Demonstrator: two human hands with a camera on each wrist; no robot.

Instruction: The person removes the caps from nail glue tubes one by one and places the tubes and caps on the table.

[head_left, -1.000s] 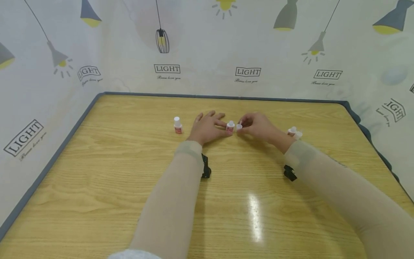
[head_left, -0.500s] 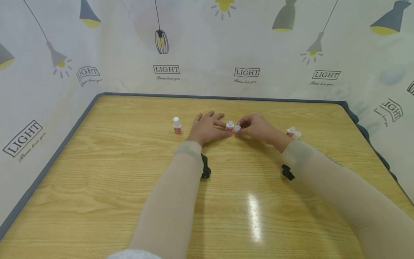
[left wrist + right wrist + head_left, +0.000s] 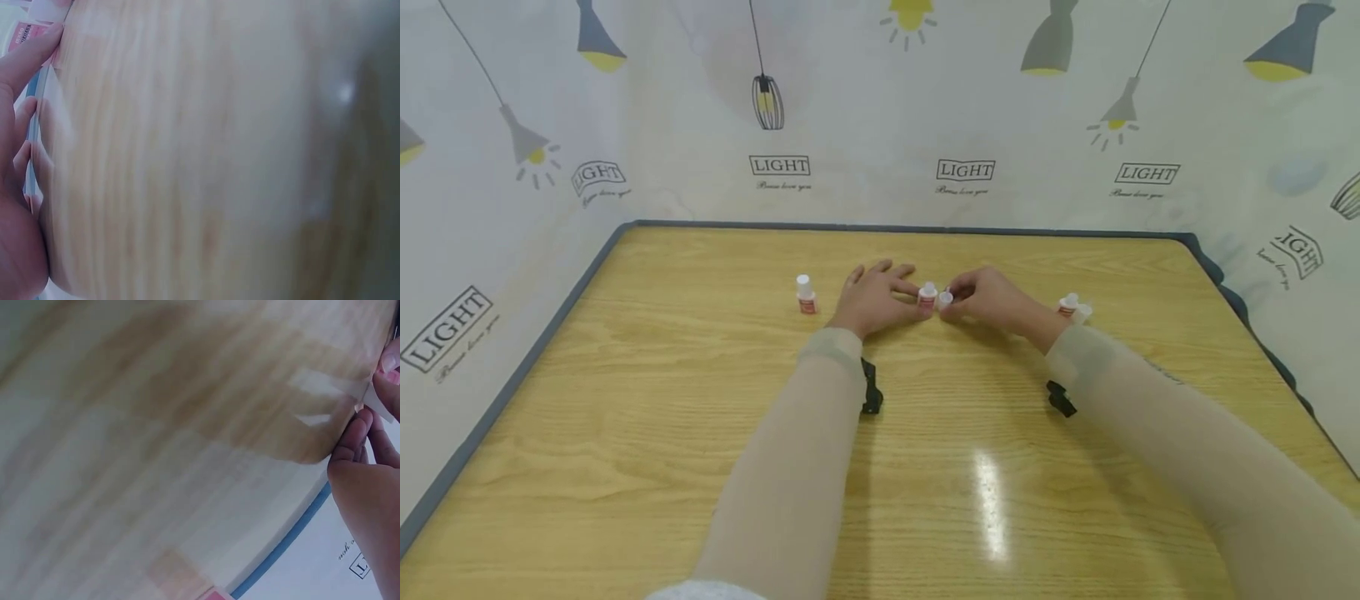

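My left hand [image 3: 877,300] steadies a small white bottle [image 3: 927,297] with a red label between thumb and index finger; its other fingers spread over the table. In the left wrist view, the thumb lies against the pink-red label [image 3: 25,34]. The bottle stands upright, its narrow white top bare. Right beside it, my right hand [image 3: 992,302] pinches a small white cap [image 3: 945,299], its hollow side showing, between thumb and fingertips. The right wrist view has the right hand [image 3: 362,481] at its right edge, with the white cap [image 3: 378,403] near the left thumb.
A capped bottle [image 3: 806,295] with a red label stands left of my left hand. Behind my right wrist is another bottle [image 3: 1068,305], with a small translucent piece [image 3: 1082,313] beside it. The wooden table [image 3: 700,417] has a grey edge; a printed wall rises behind.
My right hand has brought the cap slightly closer to the bottle. The left hand keeps its hold on the bottle. The whole head view has shifted a little.
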